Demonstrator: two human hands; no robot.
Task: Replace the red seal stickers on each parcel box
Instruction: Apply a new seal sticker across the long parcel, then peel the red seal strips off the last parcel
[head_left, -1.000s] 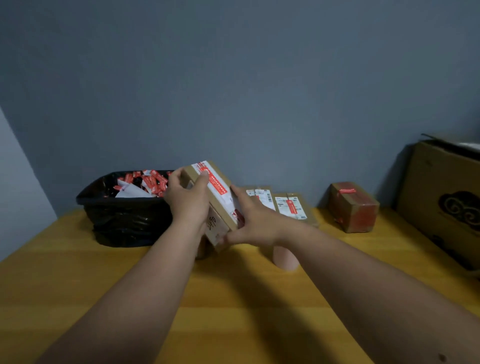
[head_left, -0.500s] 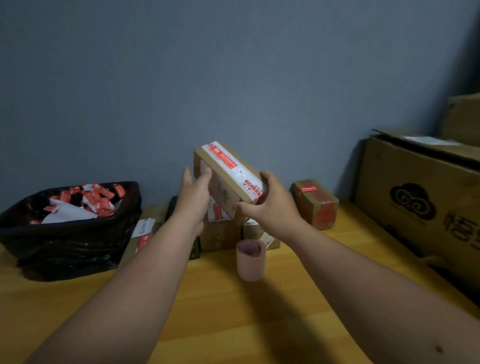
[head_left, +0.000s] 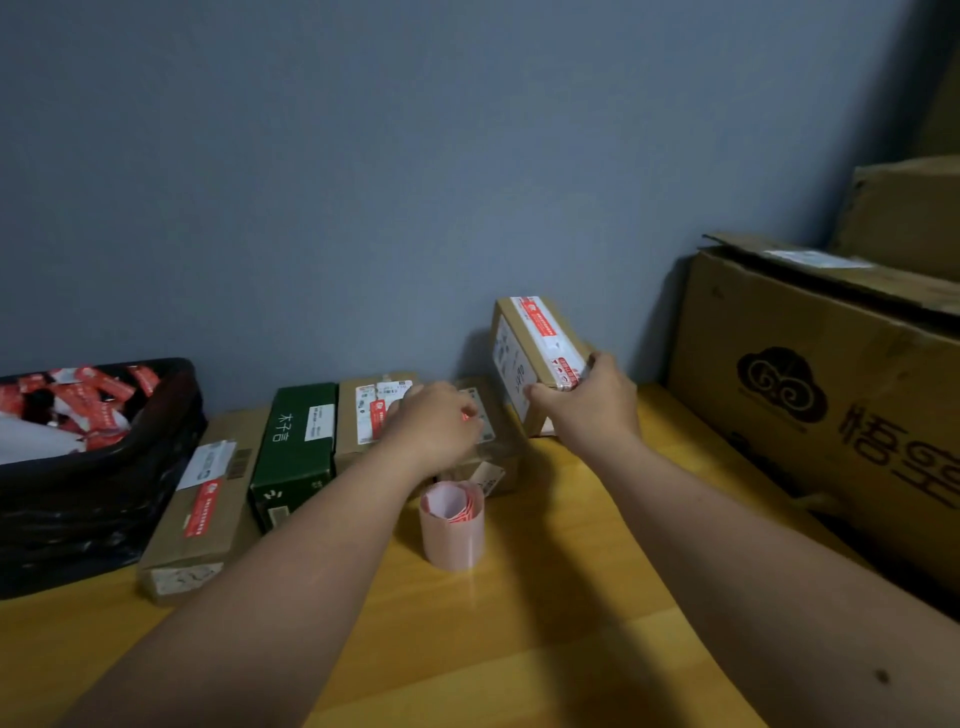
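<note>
My right hand (head_left: 592, 402) grips a small cardboard parcel box (head_left: 535, 348) by its near end, tilted up at the back right of the table; a red and white seal sticker runs along its top. My left hand (head_left: 436, 426) rests on a brown parcel (head_left: 488, 441) in the row by the wall, fingers curled loosely. A pink roll of red seal stickers (head_left: 452, 525) stands upright just in front of that parcel. To the left lie another labelled brown parcel (head_left: 363, 415), a dark green box (head_left: 296, 447) and a long brown parcel (head_left: 202, 509) with a red sticker.
A black bag-lined bin (head_left: 104, 467) full of peeled red stickers stands at the left. Large cardboard cartons (head_left: 810, 384) are stacked along the right edge of the yellow wooden table (head_left: 519, 623). A grey wall closes off the back.
My right hand has carried the parcel box to the right and lower, towards the table's back right. My left hand has let go of it and dropped onto a parcel in the row.
</note>
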